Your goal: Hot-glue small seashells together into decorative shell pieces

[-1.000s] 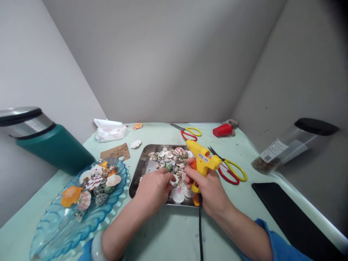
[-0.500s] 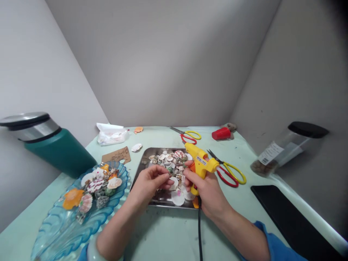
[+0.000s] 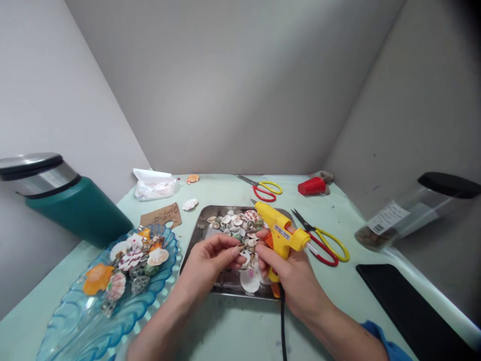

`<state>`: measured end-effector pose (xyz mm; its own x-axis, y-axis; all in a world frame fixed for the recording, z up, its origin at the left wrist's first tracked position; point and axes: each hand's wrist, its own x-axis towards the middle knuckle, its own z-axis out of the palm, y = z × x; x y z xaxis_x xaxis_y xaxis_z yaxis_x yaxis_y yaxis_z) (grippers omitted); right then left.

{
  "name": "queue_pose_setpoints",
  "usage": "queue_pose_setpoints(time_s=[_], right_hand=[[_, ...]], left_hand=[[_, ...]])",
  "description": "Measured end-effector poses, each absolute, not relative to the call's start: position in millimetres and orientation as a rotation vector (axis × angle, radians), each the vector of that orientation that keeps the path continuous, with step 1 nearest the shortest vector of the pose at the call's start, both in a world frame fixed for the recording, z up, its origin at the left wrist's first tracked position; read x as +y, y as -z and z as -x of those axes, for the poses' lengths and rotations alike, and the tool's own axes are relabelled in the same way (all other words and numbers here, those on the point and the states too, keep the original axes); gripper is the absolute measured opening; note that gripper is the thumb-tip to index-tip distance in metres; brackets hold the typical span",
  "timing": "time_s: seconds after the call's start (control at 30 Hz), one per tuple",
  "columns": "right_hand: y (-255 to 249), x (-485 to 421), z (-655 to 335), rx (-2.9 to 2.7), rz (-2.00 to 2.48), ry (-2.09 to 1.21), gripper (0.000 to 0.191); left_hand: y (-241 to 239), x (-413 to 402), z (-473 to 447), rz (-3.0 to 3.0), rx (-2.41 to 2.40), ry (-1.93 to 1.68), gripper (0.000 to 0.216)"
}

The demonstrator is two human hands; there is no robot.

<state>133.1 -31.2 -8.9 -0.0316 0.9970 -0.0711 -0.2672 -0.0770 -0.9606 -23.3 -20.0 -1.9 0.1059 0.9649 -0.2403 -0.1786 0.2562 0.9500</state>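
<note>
Over the metal tray [image 3: 199,235], my right hand [image 3: 287,265] is wrapped round a yellow hot glue gun [image 3: 280,233], whose nozzle points away and to the left. Its black cord [image 3: 283,321] hangs down toward the front edge. My left hand [image 3: 216,255] is pinched, thumb against fingers, on something small and brownish [image 3: 241,246] that I cannot make out. The fingertips of both hands nearly meet there. Beneath them, white, pink-striped and greenish seashells [image 3: 240,220] lie in the tray, partly hidden by my hands.
At left, a blue glass dish [image 3: 71,311] holds shells, beside a green bottle [image 3: 82,205] and cardboard piece [image 3: 161,214]. Two scissors [image 3: 268,190], a red object [image 3: 311,186], a clear jar [image 3: 409,210] and a black flat slab [image 3: 406,301] lie toward the back and right.
My left fingertips have moved right, closer to the right hand's fingers, and a small brownish thing now shows between them. The glue gun stays in my right hand. The view has shifted slightly.
</note>
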Motion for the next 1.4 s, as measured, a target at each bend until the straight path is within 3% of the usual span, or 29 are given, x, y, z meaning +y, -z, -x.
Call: queue_pose_setpoints(time_s=[0.73, 1.4], right_hand=[[9, -30, -135, -0.931, 0.978, -1.482, 0.021], [13, -37, -133, -1.131, 1.154, -1.212, 0.022]], left_hand=[[5, -23, 23, -1.027, 1.139, -1.056, 0.020], [-1, -28, 16, -0.838, 1.109, -1.127, 0.027]])
